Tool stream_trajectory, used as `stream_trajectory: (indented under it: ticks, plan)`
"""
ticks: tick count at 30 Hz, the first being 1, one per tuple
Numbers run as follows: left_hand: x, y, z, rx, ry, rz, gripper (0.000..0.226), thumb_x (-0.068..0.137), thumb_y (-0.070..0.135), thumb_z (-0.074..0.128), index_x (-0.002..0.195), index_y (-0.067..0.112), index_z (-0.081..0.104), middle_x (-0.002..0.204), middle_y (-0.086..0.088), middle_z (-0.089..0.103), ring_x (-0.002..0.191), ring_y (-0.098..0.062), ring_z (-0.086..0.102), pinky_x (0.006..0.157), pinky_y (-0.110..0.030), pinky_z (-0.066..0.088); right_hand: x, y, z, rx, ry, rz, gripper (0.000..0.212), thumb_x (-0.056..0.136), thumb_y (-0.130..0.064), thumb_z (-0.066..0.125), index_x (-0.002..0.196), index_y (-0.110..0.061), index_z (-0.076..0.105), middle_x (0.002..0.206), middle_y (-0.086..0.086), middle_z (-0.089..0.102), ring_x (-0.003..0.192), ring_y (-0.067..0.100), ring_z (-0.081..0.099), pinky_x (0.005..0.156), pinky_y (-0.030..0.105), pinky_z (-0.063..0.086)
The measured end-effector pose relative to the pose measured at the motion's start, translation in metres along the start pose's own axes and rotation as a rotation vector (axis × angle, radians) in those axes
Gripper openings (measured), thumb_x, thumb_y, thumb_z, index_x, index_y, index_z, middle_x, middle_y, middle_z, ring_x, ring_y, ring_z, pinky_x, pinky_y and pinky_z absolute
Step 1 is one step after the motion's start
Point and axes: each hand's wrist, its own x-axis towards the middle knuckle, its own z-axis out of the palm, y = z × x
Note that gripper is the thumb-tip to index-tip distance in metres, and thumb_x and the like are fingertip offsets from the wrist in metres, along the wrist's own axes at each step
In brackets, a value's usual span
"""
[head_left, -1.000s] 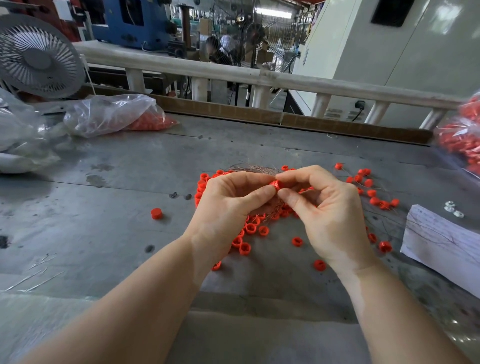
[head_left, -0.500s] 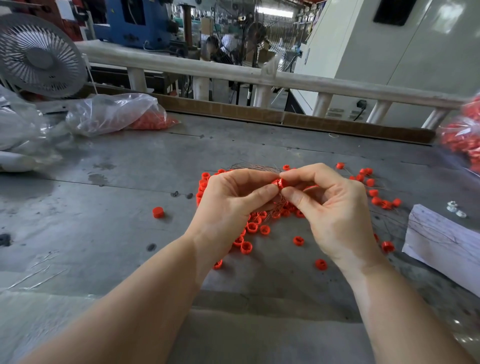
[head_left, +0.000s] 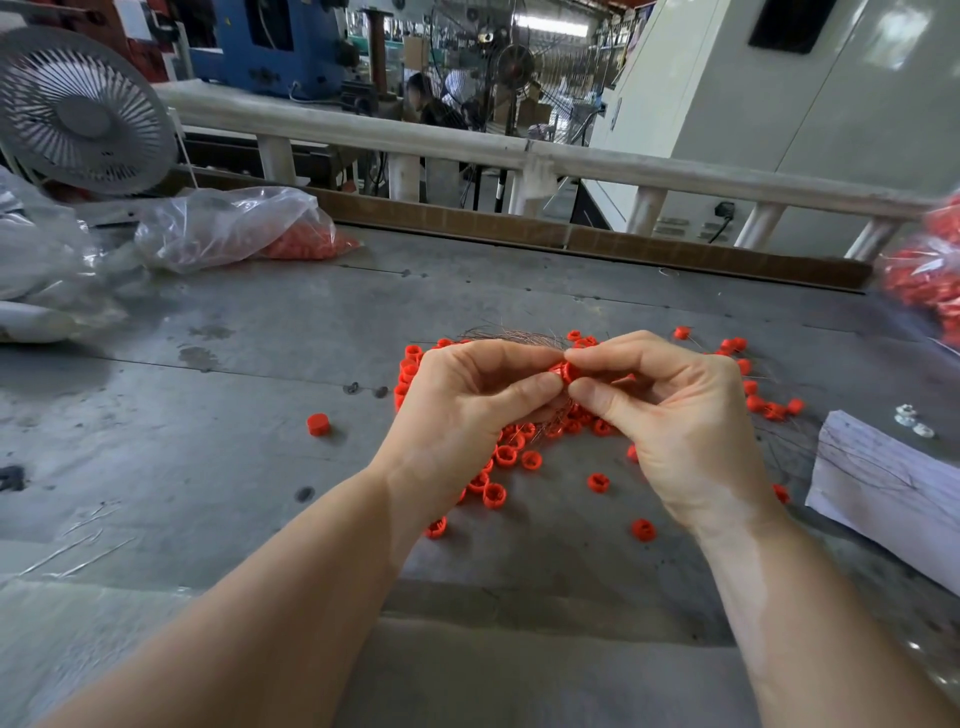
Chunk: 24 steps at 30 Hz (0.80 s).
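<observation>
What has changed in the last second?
Nothing clear: left hand and right hand still pinch the same red cap over the pile, no grip taken or let go. The lone cap, wire bundle and plastic bag lie as before.

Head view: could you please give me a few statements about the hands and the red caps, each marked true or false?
The left hand and right hand both pinch a red cap. True.
The lone cap lies inside the plastic bag. False: it lies bare on the table.
A fan stands far left. True.
The white paper lies left of the hands. False: it lies to their right.
</observation>
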Motion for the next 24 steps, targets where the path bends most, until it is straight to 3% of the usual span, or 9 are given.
stream_trajectory:
  ticks: [4,7,17,24]
  plan:
    - [-0.0004,0.0007,-0.0003,-0.023,-0.024,-0.024,0.015,0.077,-0.002,0.064,0.087,0.007,0.07,0.078,-0.005,0.073,0.073,-0.013,0.07,0.07,-0.019,0.055,-0.0006,-0.0034,-0.0008,0.049,-0.019,0.029,0.017,0.065,-0.013,0.07,0.08,-0.019,0.072,0.074,-0.009,0.068,0.07,0.002,0.062,0.057,0.007,0.043]
    - [-0.0004,0.0006,-0.0007,-0.032,-0.028,-0.038,0.015,0.076,-0.001,0.064,0.086,0.008,0.071,0.079,-0.006,0.073,0.074,-0.014,0.069,0.071,-0.02,0.056,-0.001,-0.005,-0.0018,0.049,-0.03,0.042,0.021,0.068,-0.004,0.071,0.083,-0.018,0.072,0.072,-0.009,0.067,0.06,-0.001,0.059,0.047,0.002,0.037]
    - [-0.0005,0.0002,0.0004,-0.009,-0.02,-0.002,0.015,0.078,-0.003,0.063,0.087,0.007,0.07,0.074,-0.004,0.073,0.068,-0.011,0.069,0.068,-0.018,0.055,-0.0013,-0.0082,-0.0013,0.085,-0.032,0.08,0.025,0.07,0.002,0.069,0.085,-0.017,0.071,0.072,-0.013,0.067,0.051,-0.003,0.057,0.044,0.001,0.035]
    - [-0.0012,0.0015,0.0008,0.035,-0.011,0.035,0.018,0.079,-0.006,0.063,0.085,0.01,0.07,0.072,0.0,0.073,0.067,-0.007,0.068,0.066,-0.016,0.053,-0.001,-0.0059,-0.0006,0.068,-0.031,0.075,0.017,0.066,-0.014,0.068,0.082,-0.018,0.072,0.075,-0.01,0.069,0.06,-0.001,0.06,0.048,0.002,0.038]
